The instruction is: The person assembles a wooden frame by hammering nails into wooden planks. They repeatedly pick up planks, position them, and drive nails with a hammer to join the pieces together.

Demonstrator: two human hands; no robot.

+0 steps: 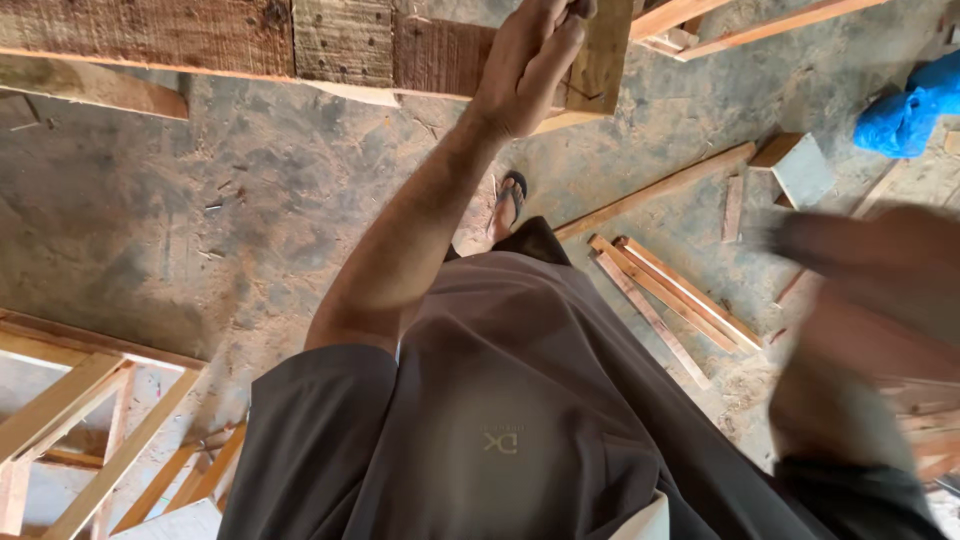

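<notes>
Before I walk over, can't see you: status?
Left hand gripping plank at bench edge. Right hand blurred, grip unclear. Slats on floor.

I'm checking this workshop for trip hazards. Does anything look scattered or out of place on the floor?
Yes. Several loose wooden slats lie at odd angles on the dusty concrete floor, close to the sandalled foot. A crumpled blue plastic bag sits at the far right. The left hand rests on a rough plank.

I see rough, unpainted wood planks (230, 35), a dusty matt concrete floor (150, 210), and a crinkled glossy blue plastic bag (905, 115).
</notes>
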